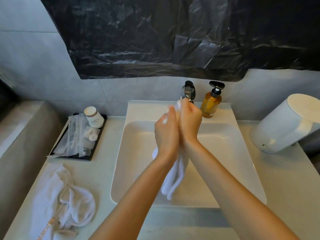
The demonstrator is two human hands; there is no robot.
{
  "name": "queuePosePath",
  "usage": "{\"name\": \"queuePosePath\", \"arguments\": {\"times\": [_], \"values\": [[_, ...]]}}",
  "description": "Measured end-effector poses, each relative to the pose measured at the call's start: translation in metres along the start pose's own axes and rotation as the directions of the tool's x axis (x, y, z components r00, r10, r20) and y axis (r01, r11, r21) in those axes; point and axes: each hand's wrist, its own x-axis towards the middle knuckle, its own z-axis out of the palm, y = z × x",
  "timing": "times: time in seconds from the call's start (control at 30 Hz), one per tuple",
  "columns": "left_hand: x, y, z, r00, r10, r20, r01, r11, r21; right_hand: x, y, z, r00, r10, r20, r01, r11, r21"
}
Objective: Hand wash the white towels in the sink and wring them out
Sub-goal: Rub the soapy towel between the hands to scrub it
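Two hands, left hand (166,134) and right hand (189,122), press together, clenched on a white towel (173,181) hanging into the sink (131,161), at 6 o'clock from the faucet (189,90). Wringing well likely means twisting the fists opposite ways and working down its length. A second towel (60,196) lies at 8 o'clock on the table (285,179).

Looking forward and steeply down from head height, sitting close above the sink (242,153) and facing the tiled wall (43,58); taking in the counter (103,170) on both sides, catching both forearms (138,196) entering from the bottom edge.
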Motion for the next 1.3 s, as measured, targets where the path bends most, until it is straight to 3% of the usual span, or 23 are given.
{"name": "queuePosePath", "arguments": {"times": [0.17,0.3,0.4,0.47,0.5,0.57,0.63,0.73,0.8,0.87,0.93,0.97,1.07,1.13,1.27,1.3], "values": [[0.013,0.009,-0.015,0.991,-0.048,-0.129,0.041,0.997,-0.06,-0.037,0.009,-0.009,0.955,-0.052,0.293,0.076,0.994,-0.072],[-0.017,0.0,0.001,0.998,0.026,-0.061,-0.024,0.999,0.033,0.007,-0.003,-0.003,0.998,-0.019,0.066,0.023,0.998,-0.052],[0.002,0.008,-0.011,0.991,0.047,-0.128,-0.05,0.998,-0.026,-0.03,0.002,-0.005,0.97,-0.138,0.198,0.155,0.985,-0.072],[0.009,0.009,-0.016,0.987,0.03,-0.158,-0.038,0.998,-0.044,-0.04,0.001,-0.005,0.943,-0.135,0.305,0.169,0.982,-0.086],[0.005,0.008,-0.013,0.989,0.008,-0.15,-0.016,0.999,-0.052,-0.03,-0.001,-0.003,0.949,-0.1,0.298,0.134,0.987,-0.094],[-0.007,0.002,-0.005,0.997,-0.005,-0.079,0.004,1.0,-0.006,0.0,-0.004,0.003,0.991,0.002,0.132,0.004,0.999,-0.04],[-0.007,0.002,-0.004,0.999,0.012,-0.041,-0.013,1.0,-0.005,0.001,-0.004,0.005,1.0,0.021,0.023,-0.022,0.999,0.029],[0.013,0.009,-0.015,0.994,0.06,-0.092,-0.055,0.997,0.052,-0.035,0.004,0.0,0.977,-0.116,0.182,0.124,0.992,-0.036],[0.015,0.006,-0.015,0.989,0.055,-0.137,-0.052,0.998,0.027,-0.036,0.003,-0.001,0.954,-0.103,0.281,0.128,0.989,-0.07],[0.004,0.0,-0.009,0.996,-0.012,-0.09,0.015,1.0,0.026,-0.008,0.0,0.002,0.979,-0.049,0.196,0.071,0.992,-0.107],[-0.005,-0.001,-0.004,0.999,-0.045,-0.012,0.046,0.999,0.026,0.005,-0.001,0.004,0.999,-0.011,0.049,0.012,1.0,-0.028],[-0.002,0.0,-0.004,0.999,-0.041,-0.008,0.041,0.999,0.025,0.0,0.0,0.002,0.999,-0.021,0.039,0.022,1.0,-0.022],[0.015,0.009,-0.014,0.989,0.013,-0.15,-0.012,1.0,0.01,-0.034,0.008,-0.006,0.967,-0.114,0.228,0.134,0.988,-0.071],[0.009,0.008,-0.014,0.987,0.006,-0.161,-0.015,0.998,-0.058,-0.034,0.008,-0.009,0.948,-0.109,0.3,0.14,0.986,-0.085],[-0.013,-0.005,0.002,0.998,-0.013,-0.057,0.012,0.999,-0.031,0.006,0.004,-0.004,0.999,-0.028,0.042,0.03,0.998,-0.057],[-0.007,-0.004,0.0,0.998,-0.013,-0.062,0.013,1.0,0.003,-0.002,0.003,-0.004,0.998,-0.034,0.048,0.037,0.997,-0.064]]}}
